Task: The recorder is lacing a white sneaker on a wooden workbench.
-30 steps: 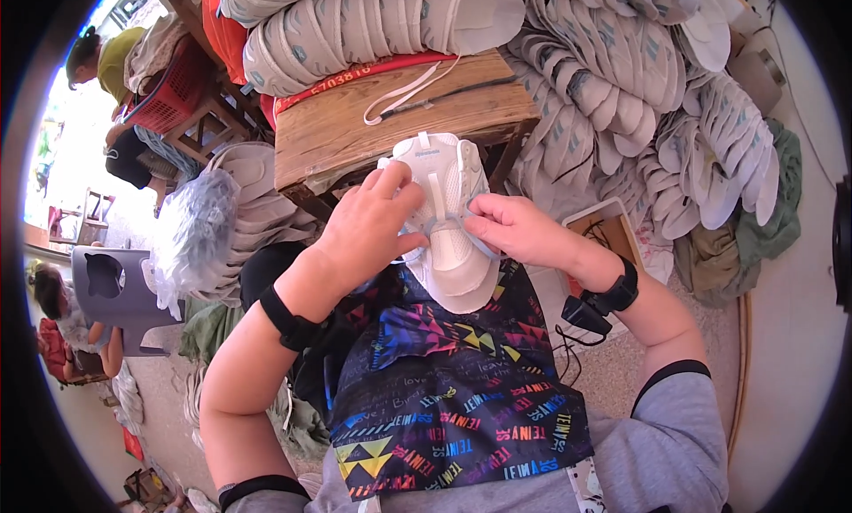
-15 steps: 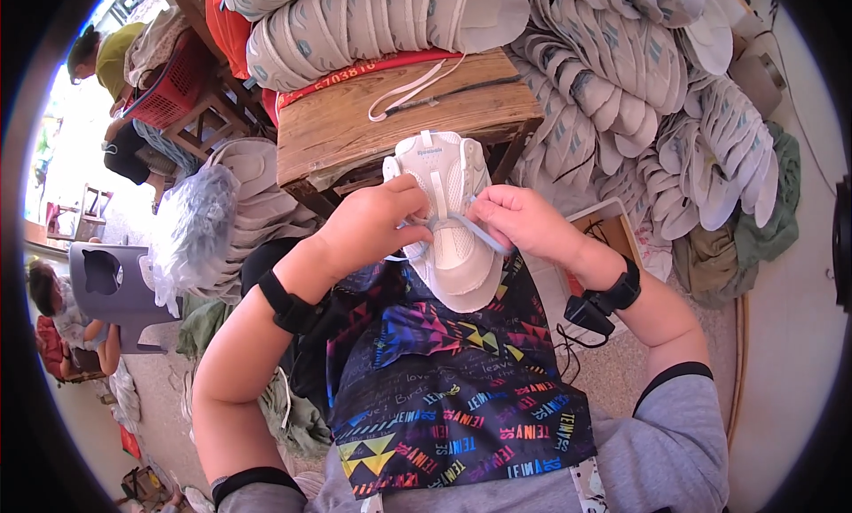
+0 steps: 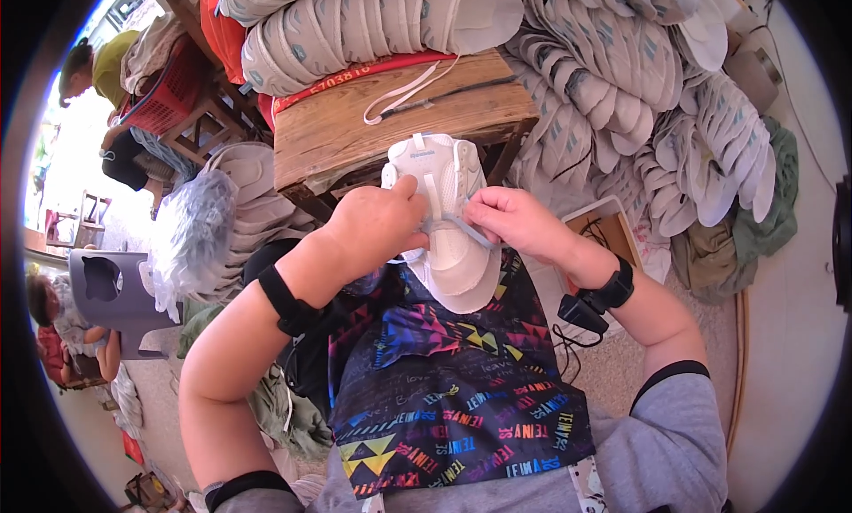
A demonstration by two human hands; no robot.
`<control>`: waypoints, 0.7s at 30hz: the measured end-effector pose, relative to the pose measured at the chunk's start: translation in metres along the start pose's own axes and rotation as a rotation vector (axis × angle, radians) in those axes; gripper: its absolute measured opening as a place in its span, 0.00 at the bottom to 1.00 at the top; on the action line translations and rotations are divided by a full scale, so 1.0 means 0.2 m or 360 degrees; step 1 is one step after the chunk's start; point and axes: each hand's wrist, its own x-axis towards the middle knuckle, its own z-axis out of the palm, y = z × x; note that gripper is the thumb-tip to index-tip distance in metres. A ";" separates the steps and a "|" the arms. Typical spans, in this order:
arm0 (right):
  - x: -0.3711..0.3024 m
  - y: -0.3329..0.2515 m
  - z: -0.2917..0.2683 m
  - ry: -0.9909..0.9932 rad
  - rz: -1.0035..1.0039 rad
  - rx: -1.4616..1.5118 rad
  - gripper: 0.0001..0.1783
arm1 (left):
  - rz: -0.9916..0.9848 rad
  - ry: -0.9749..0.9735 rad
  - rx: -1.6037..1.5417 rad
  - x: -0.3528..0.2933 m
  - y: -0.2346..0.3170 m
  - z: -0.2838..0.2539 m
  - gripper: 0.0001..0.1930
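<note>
A white and cream shoe upper (image 3: pixel 457 269) rests on my lap over the dark patterned apron (image 3: pixel 461 398), its tongue pointing away from me and its toe toward me. A flat grey-blue shoelace (image 3: pixel 470 231) runs across the lower part of its throat. My left hand (image 3: pixel 377 222) is curled over the upper's left side, thumb close to the lace; its fingertips are partly hidden. On the right side, my right hand (image 3: pixel 515 218) pinches the shoelace between thumb and forefinger.
Just beyond the upper stands a wooden stool (image 3: pixel 399 127) with a loose pale lace (image 3: pixel 377 105) on top. Rows of nested shoe uppers (image 3: pixel 373 29) lie behind and in heaps at right. An open box (image 3: pixel 608 229) sits right of my knees. Other people (image 3: pixel 98 69) are at far left.
The length of shoelace beside my right hand looks shorter and lies closer to the upper. My left forearm has shifted slightly outward; the upper stays in nearly the same place.
</note>
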 end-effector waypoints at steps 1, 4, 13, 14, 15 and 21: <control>0.00 0.00 0.00 -0.0023 0.0007 0.0002 0.13 | 0.0001 0.0002 0.0001 0.00 0.00 0.00 0.19; 0.00 -0.01 0.01 0.0079 -0.0029 -0.0077 0.13 | 0.0052 0.0021 -0.0055 0.00 -0.03 0.02 0.18; 0.01 0.02 -0.03 0.0013 -0.0095 -0.0066 0.13 | 0.0068 0.0312 -0.0351 -0.05 -0.04 0.06 0.13; 0.01 0.02 -0.02 0.0013 -0.0094 -0.0066 0.13 | 0.0065 0.0339 -0.0285 -0.05 -0.03 0.05 0.13; 0.01 0.00 -0.02 0.0013 -0.0068 -0.0062 0.14 | 0.0060 0.0370 -0.0221 -0.06 -0.03 0.05 0.13; 0.02 -0.01 0.02 -0.0022 0.0125 0.0165 0.14 | 0.0123 0.0502 -0.0326 -0.04 -0.04 0.07 0.13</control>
